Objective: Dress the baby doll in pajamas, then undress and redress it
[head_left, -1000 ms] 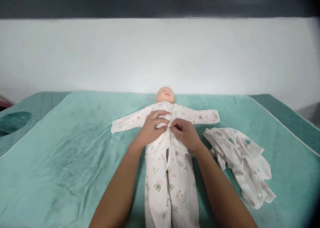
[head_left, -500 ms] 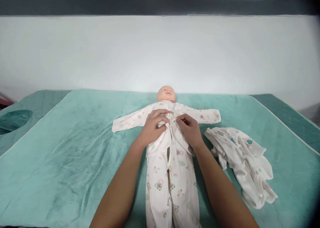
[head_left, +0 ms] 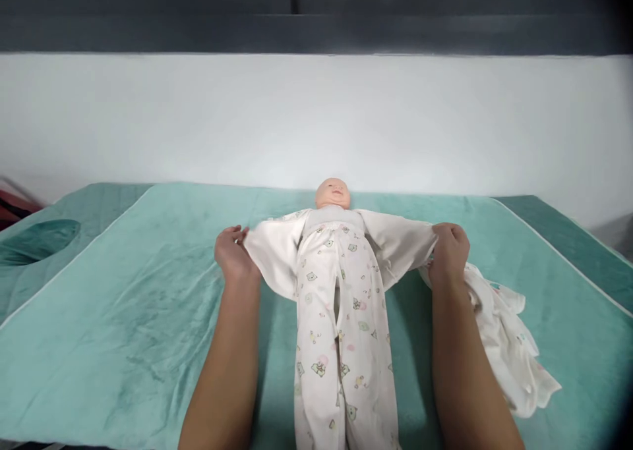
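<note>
We position both hands at the two sides of the doll (head_left: 332,194), which lies face up on the green cover (head_left: 148,344) with its head toward the white wall (head_left: 316,120). The left hand (head_left: 236,255) pinches the outer edge of one front flap of the jacket (head_left: 277,255) between thumb and fingers. The right hand (head_left: 449,252) is closed on the edge of the opposite flap; its fingertips are partly hidden. We hold both flaps drawn outward and off the cover, so that the jacket stands open, its plain white inner faces showing. Between the flaps, the printed trousers (head_left: 363,305) reach high up the doll's front, with a pale strip of chest above the waistband. The trouser legs extend toward us. A second white garment (head_left: 517,354) lies crumpled on the cover, partly behind the right hand and forearm.
</note>
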### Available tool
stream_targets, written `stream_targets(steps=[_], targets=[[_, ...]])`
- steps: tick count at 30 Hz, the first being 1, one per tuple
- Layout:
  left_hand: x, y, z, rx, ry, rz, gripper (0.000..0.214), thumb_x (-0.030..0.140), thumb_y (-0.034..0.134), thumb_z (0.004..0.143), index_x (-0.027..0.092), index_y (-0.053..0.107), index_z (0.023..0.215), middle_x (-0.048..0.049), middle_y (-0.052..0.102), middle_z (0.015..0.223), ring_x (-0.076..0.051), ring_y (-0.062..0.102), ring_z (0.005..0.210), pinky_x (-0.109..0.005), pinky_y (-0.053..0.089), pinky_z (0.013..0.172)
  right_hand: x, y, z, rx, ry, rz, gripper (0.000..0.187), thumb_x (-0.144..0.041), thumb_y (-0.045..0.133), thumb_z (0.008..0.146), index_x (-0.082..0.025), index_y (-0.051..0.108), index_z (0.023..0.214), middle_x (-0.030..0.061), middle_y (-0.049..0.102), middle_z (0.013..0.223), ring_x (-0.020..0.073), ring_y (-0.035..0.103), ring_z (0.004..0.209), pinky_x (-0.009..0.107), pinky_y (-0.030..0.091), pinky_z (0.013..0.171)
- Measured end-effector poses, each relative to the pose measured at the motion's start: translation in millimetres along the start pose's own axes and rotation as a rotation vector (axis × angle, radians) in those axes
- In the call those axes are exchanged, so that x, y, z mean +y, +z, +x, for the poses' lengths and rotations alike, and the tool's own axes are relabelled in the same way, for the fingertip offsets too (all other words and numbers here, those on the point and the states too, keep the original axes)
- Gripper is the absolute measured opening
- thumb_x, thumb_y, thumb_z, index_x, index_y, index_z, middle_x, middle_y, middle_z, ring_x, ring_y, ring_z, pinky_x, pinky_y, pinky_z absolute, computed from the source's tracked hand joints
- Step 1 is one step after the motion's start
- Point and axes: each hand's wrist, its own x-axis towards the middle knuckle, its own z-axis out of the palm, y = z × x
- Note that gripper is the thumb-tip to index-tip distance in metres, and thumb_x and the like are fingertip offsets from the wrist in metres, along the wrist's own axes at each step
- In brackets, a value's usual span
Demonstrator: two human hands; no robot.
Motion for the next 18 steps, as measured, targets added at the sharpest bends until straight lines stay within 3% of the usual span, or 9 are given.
stream_targets(steps=[3, 5, 7, 10, 13, 16, 18], targets=[[-5, -5.2, 2, 0.094, 0.154, 0.206, 0.021, 0.019, 0.045, 0.076, 0.024, 0.045, 0.095, -0.0061, 0.055, 0.108, -0.022, 0.057, 0.108, -0.04, 0.049, 0.088, 2, 10, -6, 0.204, -0.09, -0.034, 0.019, -0.028, 0.05, 0.077, -0.019, 0.055, 0.093, 0.0018, 0.052, 0.085, 0.0148, 0.048, 0.073, 0.029, 0.043, 0.067], [-9, -0.9, -6, 0.016, 0.377, 0.441, 0.025, 0.02, 0.041, 0.085, 0.024, 0.046, 0.109, -0.0074, 0.054, 0.124, -0.022, 0.052, 0.12, -0.042, 0.044, 0.1, -5, 22, -23, 0.243, -0.292, -0.094, 0.023, -0.026, 0.051, 0.08, -0.017, 0.058, 0.101, 0.0062, 0.056, 0.098, 0.0164, 0.053, 0.083, 0.032, 0.047, 0.078], [-15, 9.3, -17, -0.173, 0.537, 0.626, 0.025, 0.022, 0.042, 0.091, 0.023, 0.053, 0.113, -0.0061, 0.058, 0.125, -0.02, 0.053, 0.12, -0.039, 0.042, 0.105, -16, 36, -47, 0.086, -0.49, -0.125, 0.024, -0.026, 0.049, 0.086, -0.017, 0.059, 0.106, 0.0091, 0.058, 0.105, 0.0182, 0.056, 0.092, 0.034, 0.049, 0.087], [-26, 27.9, -30, -0.504, 0.62, 0.863, 0.026, 0.028, 0.051, 0.092, 0.023, 0.062, 0.116, -0.0051, 0.064, 0.126, -0.021, 0.054, 0.122, -0.038, 0.04, 0.109, -24, 57, -73, -0.329, -0.637, -0.148, 0.032, -0.031, 0.046, 0.094, -0.02, 0.056, 0.123, 0.0111, 0.057, 0.127, 0.0208, 0.054, 0.119, 0.038, 0.044, 0.104], [-35, 40.1, -28, -0.701, 0.684, 1.278, 0.038, 0.035, 0.039, 0.1, 0.025, 0.056, 0.133, -0.0076, 0.061, 0.134, -0.023, 0.052, 0.128, -0.04, 0.037, 0.108, -11, 67, -66, -0.517, -0.619, -0.269, 0.045, -0.039, 0.041, 0.098, -0.022, 0.048, 0.14, 0.01, 0.046, 0.148, 0.0232, 0.038, 0.141, 0.044, 0.032, 0.117], [-37, 42.1, -12, -0.67, 0.631, 1.558, 0.044, 0.04, 0.026, 0.103, 0.025, 0.057, 0.131, -0.0095, 0.066, 0.125, -0.026, 0.06, 0.117, -0.04, 0.043, 0.097, 14, 64, -36, -0.454, -0.482, -0.471, 0.052, -0.045, 0.036, 0.099, -0.017, 0.051, 0.139, 0.0131, 0.05, 0.146, 0.0295, 0.037, 0.141, 0.054, 0.024, 0.118], [-35, 38.7, 0, -0.618, 0.552, 1.668, 0.047, 0.04, 0.023, 0.102, 0.022, 0.062, 0.121, -0.011, 0.07, 0.114, -0.028, 0.065, 0.105, -0.039, 0.046, 0.088, 27, 60, -19, -0.39, -0.392, -0.543, 0.057, -0.048, 0.034, 0.098, -0.012, 0.054, 0.137, 0.0168, 0.054, 0.142, 0.0317, 0.043, 0.136, 0.055, 0.026, 0.115]])
